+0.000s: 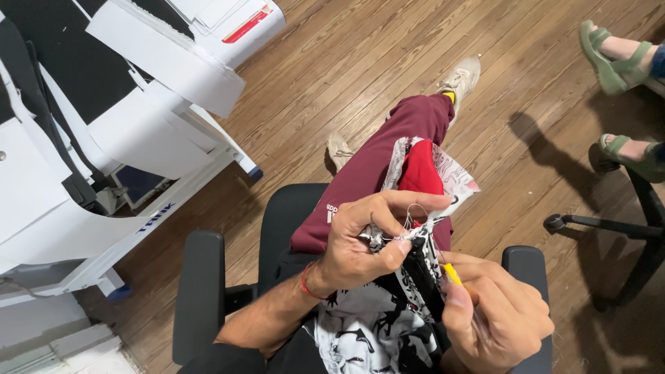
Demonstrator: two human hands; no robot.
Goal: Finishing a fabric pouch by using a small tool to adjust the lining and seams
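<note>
The left hand (360, 239) pinched a black-and-white printed fabric (422, 239) with red lining at mid-frame, loose threads showing along its seam. The right hand (495, 312), lower right, gripped a yellow-handled tool (451, 274) at that seam. Much seam looked untouched. A white machine (104, 138) stood upper left.

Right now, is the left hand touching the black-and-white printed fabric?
Touching. The head view shows the left hand pinching the frayed edge of the black-and-white printed fabric between thumb and fingers, with no gap visible.
</note>
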